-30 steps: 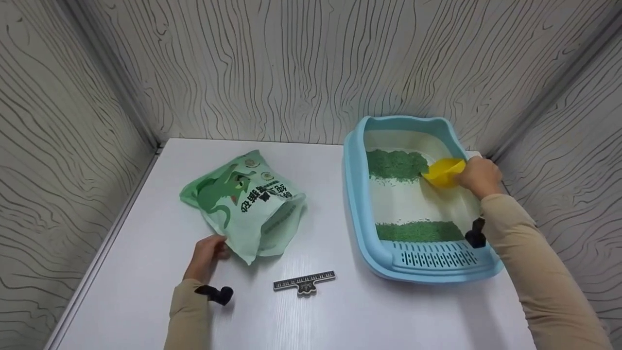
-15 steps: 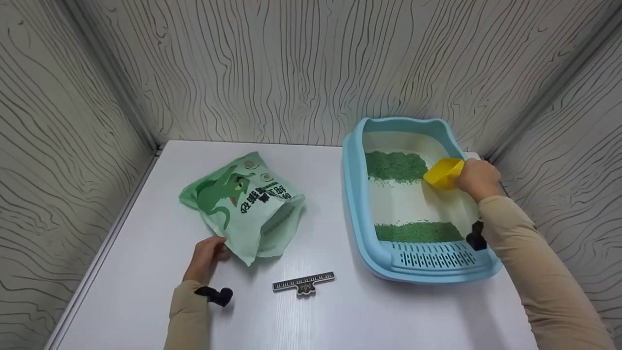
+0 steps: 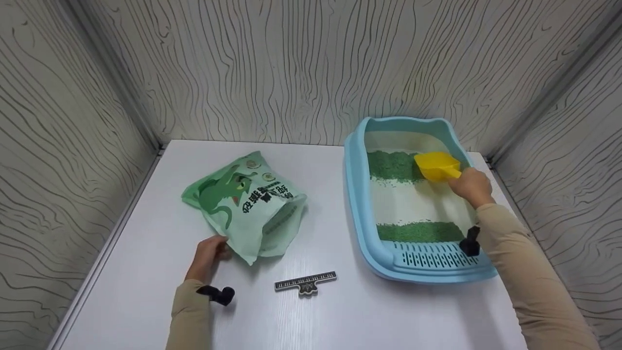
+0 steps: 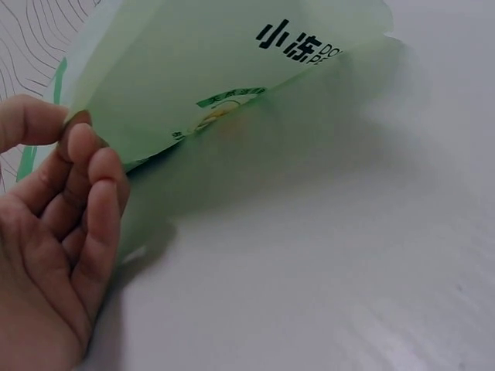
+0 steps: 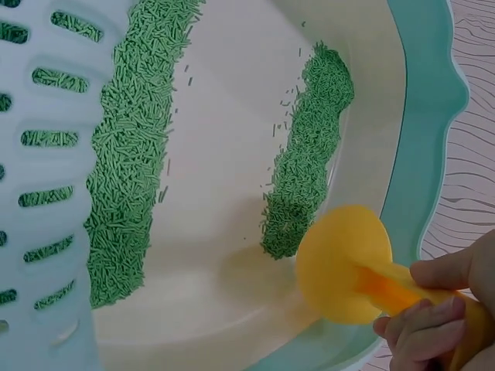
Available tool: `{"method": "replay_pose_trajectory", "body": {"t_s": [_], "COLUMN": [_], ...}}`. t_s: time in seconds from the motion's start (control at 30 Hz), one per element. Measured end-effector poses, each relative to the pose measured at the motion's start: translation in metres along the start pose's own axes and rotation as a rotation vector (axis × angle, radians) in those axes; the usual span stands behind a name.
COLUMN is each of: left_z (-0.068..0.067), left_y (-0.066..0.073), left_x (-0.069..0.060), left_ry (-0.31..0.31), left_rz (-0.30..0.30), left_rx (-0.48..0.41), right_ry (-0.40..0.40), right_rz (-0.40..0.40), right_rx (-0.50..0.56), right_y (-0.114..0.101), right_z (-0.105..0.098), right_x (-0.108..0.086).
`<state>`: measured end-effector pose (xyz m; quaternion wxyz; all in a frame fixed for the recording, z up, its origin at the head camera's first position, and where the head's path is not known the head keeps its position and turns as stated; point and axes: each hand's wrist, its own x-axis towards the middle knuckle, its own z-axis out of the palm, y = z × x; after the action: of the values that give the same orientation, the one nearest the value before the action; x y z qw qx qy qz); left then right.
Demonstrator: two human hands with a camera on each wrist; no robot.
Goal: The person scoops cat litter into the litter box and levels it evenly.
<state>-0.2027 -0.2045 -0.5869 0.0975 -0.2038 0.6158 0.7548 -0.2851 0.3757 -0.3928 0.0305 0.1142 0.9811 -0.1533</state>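
My right hand (image 3: pixel 471 187) grips the handle of a yellow scoop (image 3: pixel 434 166) above the right part of a blue litter box (image 3: pixel 357 204). In the right wrist view the scoop's rounded blade (image 5: pixel 340 259) hangs beside the end of the far strip of green litter pellets (image 5: pixel 305 147). A second strip (image 5: pixel 139 139) lies along the slotted front ledge. Between both strips the pale box floor shows. My left hand (image 3: pixel 206 255) pinches the edge of a green cat litter bag (image 3: pixel 233 194), which lies on its side, mouth toward me; thumb and fingers (image 4: pixel 81 139) meet at that edge.
A dark, piano-patterned clip (image 3: pixel 306 283) lies on the white table (image 3: pixel 320 321) between the bag and the box. Wood-grain panels (image 3: pixel 291 68) enclose the table at the back and both sides.
The right hand has shifted slightly left and nearer, turning the scoop so its blade has moved left over the far litter strip. The left hand and bag stay put.
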Motion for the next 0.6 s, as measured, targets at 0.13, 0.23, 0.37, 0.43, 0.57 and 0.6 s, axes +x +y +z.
{"method": "replay_pose_trajectory", "body": {"t_s": [0.13, 0.23, 0.37, 0.43, 0.57, 0.6], "left_z": [0.001, 0.001, 0.001, 0.001, 0.001, 0.001], "left_y": [0.001, 0.0, 0.001, 0.001, 0.003, 0.003], "left_x": [0.001, 0.0, 0.0, 0.0, -0.001, 0.0], "left_ry": [0.009, 0.018, 0.017, 0.018, 0.025, 0.029], "left_rz": [0.0, 0.009, 0.016, 0.011, 0.004, -0.001], "left_rx": [0.007, 0.012, 0.036, 0.058, 0.11, 0.113], "right_ry": [-0.013, -0.027, -0.071, -0.097, -0.154, -0.17], "right_rz": [0.004, 0.001, 0.031, 0.065, 0.111, 0.115], "right_rx": [0.042, 0.066, 0.113, 0.141, 0.175, 0.177], "right_y": [0.001, 0.0, -0.003, -0.005, -0.008, -0.009], "right_z": [0.009, 0.016, 0.028, 0.034, 0.044, 0.046], "right_x": [0.002, 0.005, 0.009, 0.011, 0.013, 0.014]}}
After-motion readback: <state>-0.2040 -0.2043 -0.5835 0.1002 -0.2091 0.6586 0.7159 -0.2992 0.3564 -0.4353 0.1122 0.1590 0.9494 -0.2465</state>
